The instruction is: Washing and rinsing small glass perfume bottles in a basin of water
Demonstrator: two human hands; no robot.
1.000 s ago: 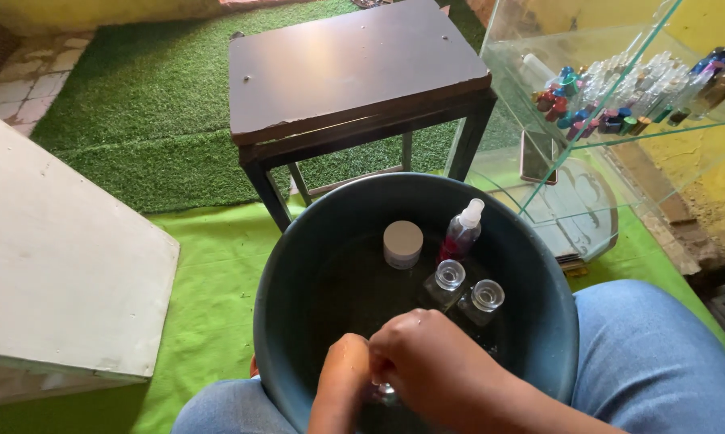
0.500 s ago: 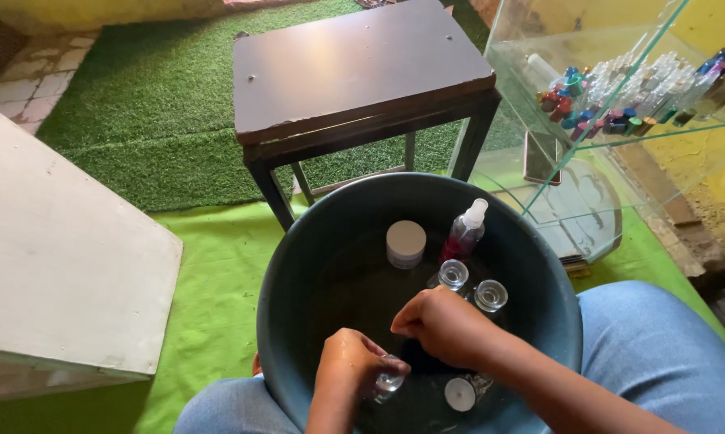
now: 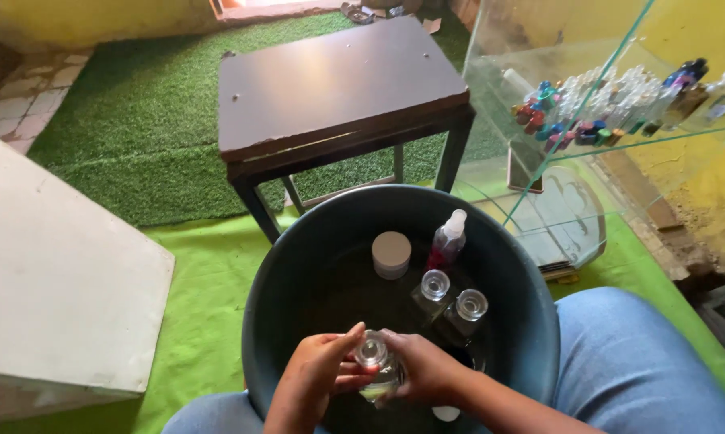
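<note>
A dark blue-grey tub [image 3: 298, 265] sits between my knees. Inside it, both my hands hold one small clear glass bottle [image 3: 374, 366] with a little yellowish liquid. My left hand [image 3: 314, 382] grips it from the left, my right hand [image 3: 423, 370] from the right. Further in the tub stand a white-lidded jar [image 3: 391, 254], a spray bottle with reddish liquid [image 3: 447, 239] and two clear bottles [image 3: 452, 301]. A small white cap [image 3: 445, 413] lies below my right wrist.
A dark wooden side table [image 3: 338, 84] stands beyond the tub on green artificial turf. A glass shelf unit [image 3: 587, 112] with several small colourful bottles is at the right. A pale slab [image 3: 49, 273] lies at the left. Bright green cloth covers the floor.
My right hand moved from the two clear bottles back to the left hand. Both hands now close on the small glass bottle, lifted slightly.
</note>
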